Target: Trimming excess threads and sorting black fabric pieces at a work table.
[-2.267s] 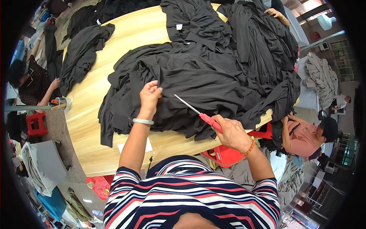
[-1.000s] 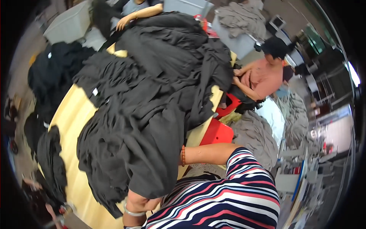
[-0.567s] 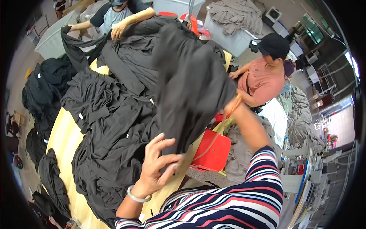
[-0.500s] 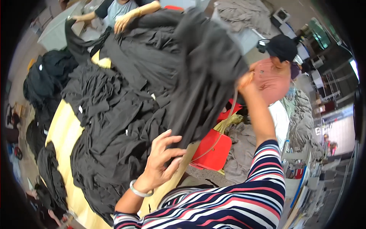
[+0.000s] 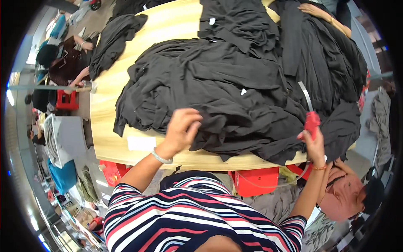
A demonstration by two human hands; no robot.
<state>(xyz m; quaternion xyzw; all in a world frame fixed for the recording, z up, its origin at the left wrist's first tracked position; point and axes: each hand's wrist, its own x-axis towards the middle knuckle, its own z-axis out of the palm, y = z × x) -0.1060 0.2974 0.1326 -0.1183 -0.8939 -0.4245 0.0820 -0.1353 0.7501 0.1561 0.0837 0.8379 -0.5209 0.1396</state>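
Note:
A large heap of dark grey knit garments (image 5: 218,80) lies spread over the pale wooden table (image 5: 168,21). My right hand (image 5: 314,145) is closed around the red handle of an air blow gun (image 5: 312,121) at the heap's right edge. Its curved metal nozzle points away from me over the cloth, and a thin pale hose trails from it below the table edge. Over the near left side of the heap hovers my left hand (image 5: 181,129), fingers half bent, thumb apart, nothing visible in it; whether it touches cloth is unclear.
A white sheet of paper (image 5: 142,143) lies by the table's near edge, and red stools (image 5: 257,181) stand below it. A co-worker in pink (image 5: 340,193) is close to my right arm. Another person's hand (image 5: 317,11) rests on garments at the far right. Someone sits at far left (image 5: 63,63).
My view has swung round, bringing more of the table's left side in. The garment that was lifted at my right hand is down on the heap. The blow gun now shows in that hand.

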